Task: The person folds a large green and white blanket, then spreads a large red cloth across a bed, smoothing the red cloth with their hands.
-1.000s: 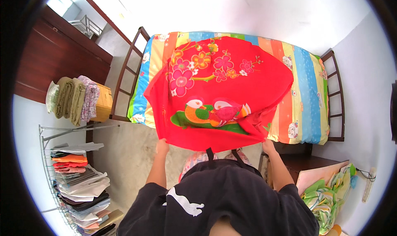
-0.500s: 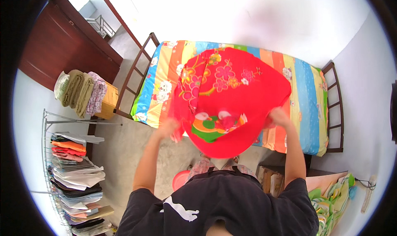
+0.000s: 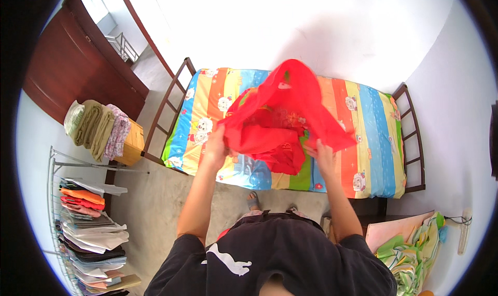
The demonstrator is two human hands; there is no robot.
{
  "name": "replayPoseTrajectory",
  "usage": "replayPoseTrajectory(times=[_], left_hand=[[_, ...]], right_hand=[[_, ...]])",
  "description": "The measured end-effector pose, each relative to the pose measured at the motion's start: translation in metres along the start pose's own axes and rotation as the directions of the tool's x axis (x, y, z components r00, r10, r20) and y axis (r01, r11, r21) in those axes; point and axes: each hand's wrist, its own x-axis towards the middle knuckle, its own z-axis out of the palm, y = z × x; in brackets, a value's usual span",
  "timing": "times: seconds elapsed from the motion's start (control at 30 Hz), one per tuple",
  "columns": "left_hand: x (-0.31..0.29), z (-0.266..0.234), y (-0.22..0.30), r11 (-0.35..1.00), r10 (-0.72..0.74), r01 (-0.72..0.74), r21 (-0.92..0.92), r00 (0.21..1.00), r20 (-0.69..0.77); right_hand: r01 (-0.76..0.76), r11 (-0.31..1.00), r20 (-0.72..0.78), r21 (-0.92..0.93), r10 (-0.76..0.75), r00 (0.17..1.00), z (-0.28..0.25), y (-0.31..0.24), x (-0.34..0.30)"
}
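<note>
A red printed cloth [image 3: 298,96] hangs in loose folds between my two hands, above the bed. Its far part billows up in an arch, and the underside with a faint flower print shows within. My left hand [image 3: 217,146] grips its left edge, thumb and fingers closed. At the lower right edge my right hand [image 3: 323,156] pinches the cloth, the fingertips partly behind it. A crumpled red bunch sags in the middle, over the bed's striped sheet [image 3: 371,125] with cartoon sheep.
Dark metal rails [image 3: 166,114] close both bed ends. On the left stand a wooden cabinet [image 3: 134,143] with folded quilts [image 3: 96,125] and a rack [image 3: 54,192] of hanging clothes. A green-patterned fabric [image 3: 410,254] lies at lower right.
The cloth was spread wide with flowers and birds facing up; now it has folded in, its far part lifted. Both hands have risen slightly, and the right has moved inward.
</note>
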Motion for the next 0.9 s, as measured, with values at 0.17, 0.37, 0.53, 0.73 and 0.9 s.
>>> replayPoseTrajectory(times=[0.17,0.37,0.53,0.73,0.9], left_hand=[[-0.015,0.058,0.026,0.997,0.078,-0.072,-0.041,0.983,0.165],[-0.009,0.062,0.042,0.987,0.156,-0.161,-0.021,0.907,0.392],[-0.006,0.037,0.004,0.912,0.392,-0.410,0.021,0.886,0.245],[-0.008,0.043,-0.078,0.620,0.635,-0.574,0.534,0.768,0.089],[0.029,0.011,-0.105,0.639,0.666,-0.515,0.571,0.742,-0.075]], right_hand=[[0.094,0.939,0.369,-0.332,0.037,0.929,0.076,-0.004,-0.038],[0.245,0.729,0.137,-0.639,-0.206,0.969,0.129,-0.008,-0.031],[0.050,0.994,0.092,0.092,-0.058,0.994,0.145,-0.052,0.007],[-0.190,0.885,0.196,0.424,0.116,0.974,0.168,-0.116,0.005],[-0.167,0.913,0.193,0.372,0.100,0.976,0.187,-0.154,-0.009]])
